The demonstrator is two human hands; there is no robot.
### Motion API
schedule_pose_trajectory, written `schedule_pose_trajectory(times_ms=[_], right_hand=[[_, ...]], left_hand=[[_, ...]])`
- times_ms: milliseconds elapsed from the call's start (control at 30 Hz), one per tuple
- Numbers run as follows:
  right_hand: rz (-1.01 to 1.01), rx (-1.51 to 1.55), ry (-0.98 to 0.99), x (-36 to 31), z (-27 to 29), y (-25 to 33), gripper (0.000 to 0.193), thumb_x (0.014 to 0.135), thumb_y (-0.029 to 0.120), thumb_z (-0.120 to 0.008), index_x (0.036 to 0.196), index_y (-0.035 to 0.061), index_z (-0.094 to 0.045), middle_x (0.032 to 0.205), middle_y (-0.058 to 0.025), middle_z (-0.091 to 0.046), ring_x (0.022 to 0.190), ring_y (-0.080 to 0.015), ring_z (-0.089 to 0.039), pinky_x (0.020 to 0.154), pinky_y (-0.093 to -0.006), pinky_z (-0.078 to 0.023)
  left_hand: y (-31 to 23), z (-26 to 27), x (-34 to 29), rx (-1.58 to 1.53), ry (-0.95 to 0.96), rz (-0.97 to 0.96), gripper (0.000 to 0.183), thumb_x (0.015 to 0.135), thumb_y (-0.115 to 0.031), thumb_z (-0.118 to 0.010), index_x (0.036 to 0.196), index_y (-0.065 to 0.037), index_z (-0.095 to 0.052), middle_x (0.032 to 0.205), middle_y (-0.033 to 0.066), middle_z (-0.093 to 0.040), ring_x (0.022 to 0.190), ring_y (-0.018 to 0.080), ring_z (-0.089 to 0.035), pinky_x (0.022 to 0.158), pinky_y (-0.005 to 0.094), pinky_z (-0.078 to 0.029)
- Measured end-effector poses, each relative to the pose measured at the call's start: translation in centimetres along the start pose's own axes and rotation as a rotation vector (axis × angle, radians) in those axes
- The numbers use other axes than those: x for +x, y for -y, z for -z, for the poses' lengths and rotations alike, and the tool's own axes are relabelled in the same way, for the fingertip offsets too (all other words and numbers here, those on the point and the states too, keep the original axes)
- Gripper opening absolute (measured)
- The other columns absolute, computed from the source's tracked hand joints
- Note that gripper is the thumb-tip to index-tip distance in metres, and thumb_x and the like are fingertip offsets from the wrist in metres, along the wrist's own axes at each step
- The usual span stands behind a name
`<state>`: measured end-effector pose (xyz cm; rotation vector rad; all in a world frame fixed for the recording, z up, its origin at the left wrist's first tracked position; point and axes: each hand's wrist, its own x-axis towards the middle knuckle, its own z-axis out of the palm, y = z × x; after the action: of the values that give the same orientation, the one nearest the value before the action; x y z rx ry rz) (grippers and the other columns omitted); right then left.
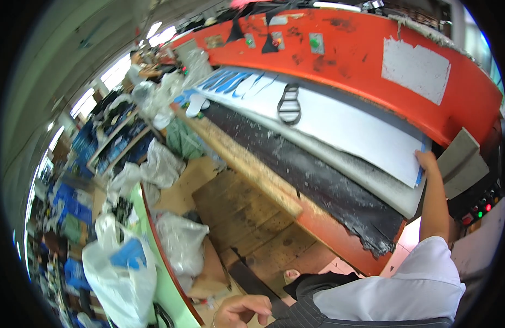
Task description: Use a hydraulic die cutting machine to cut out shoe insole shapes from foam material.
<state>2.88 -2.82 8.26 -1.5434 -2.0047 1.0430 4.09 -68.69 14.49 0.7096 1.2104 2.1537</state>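
Note:
My right arm reaches out to the far right, and my right hand (426,160) grips the near right corner of a long white sheet (345,128) with a blue edge. A black sole-shaped cutting die (289,104) with crossbars lies on top of the sheet. Left of it, blue sole-shaped areas (225,83) mark the sheet's far end. Beneath the sheet is a thick pale grey board (373,183), partly covered. Low in the view, near my body, my left hand (243,311) hangs with loosely bent fingers, and nothing shows in it.
A red-orange press beam (345,54) with buttons spans the back. Along the bed's front runs a worn black sheet (296,164). A control panel (485,208) with lit lamps is at right. Plastic bags (121,268) sit on a green table (165,273) at left; another person (138,71) stands far off.

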Motion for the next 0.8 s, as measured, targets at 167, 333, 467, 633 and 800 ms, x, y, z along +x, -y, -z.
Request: schedule_pose_trajectory(times_ms=[167,333,467,633,800], right_hand=[[0.03,-0.436,-0.235,1.8,-4.8,-0.9,0.062,0.092,0.048,-0.048,0.104,-0.0117,-0.06,0.106,-0.033,-0.061,0.104,-0.047,-0.058,0.093,-0.0482,-0.045],[-0.105,-0.369,-0.251,-3.0,-8.7,6.3,0.053,0.095,0.043,-0.044,0.113,-0.0045,-0.057,0.113,-0.0299,-0.06,0.11,-0.0449,-0.056,0.095,-0.0504,-0.042],[-0.278,-0.401,-0.295,-6.8,-10.8,10.1,0.052,0.095,0.044,-0.043,0.117,-0.0019,-0.055,0.116,-0.0258,-0.061,0.112,-0.0431,-0.056,0.095,-0.0503,-0.042],[-0.31,-0.471,-0.416,-5.9,-12.8,11.3,0.046,0.094,0.042,-0.046,0.117,0.0029,-0.055,0.108,-0.0257,-0.063,0.104,-0.0431,-0.06,0.091,-0.0508,-0.044],[-0.014,-0.833,-0.677,-8.8,-19.9,17.3,0.053,0.084,0.031,-0.067,0.123,0.0004,-0.05,0.116,-0.0204,-0.056,0.103,-0.0377,-0.054,0.084,-0.0462,-0.047]], left_hand=[[-6.7,8.6,10.9,-0.091,0.078,0.041,0.049,0.086,-0.044,-0.068,0.107,-0.001,-0.061,0.077,0.0069,-0.056,0.07,0.0155,-0.05,0.063,0.0282,-0.04],[-7.4,17.9,16.0,-0.099,0.087,0.119,0.05,0.088,-0.033,-0.066,0.113,0.008,-0.055,0.087,0.0141,-0.061,0.08,0.0206,-0.057,0.073,0.0317,-0.046],[-9.8,23.3,21.6,-0.148,-0.049,0.31,0.042,0.089,-0.032,-0.064,0.111,0.004,-0.059,0.085,0.0124,-0.061,0.077,0.0201,-0.056,0.071,0.0318,-0.046],[-10.3,32.4,32.1,0.081,0.068,0.303,0.038,0.09,-0.023,-0.06,0.113,0.006,-0.055,0.086,0.0122,-0.061,0.078,0.018,-0.058,0.074,0.0303,-0.048],[-13.8,40.6,46.4,0.441,0.174,0.426,0.026,0.089,-0.012,-0.062,0.11,0.002,-0.06,0.085,0.0052,-0.062,0.078,0.0109,-0.059,0.073,0.0241,-0.048]])
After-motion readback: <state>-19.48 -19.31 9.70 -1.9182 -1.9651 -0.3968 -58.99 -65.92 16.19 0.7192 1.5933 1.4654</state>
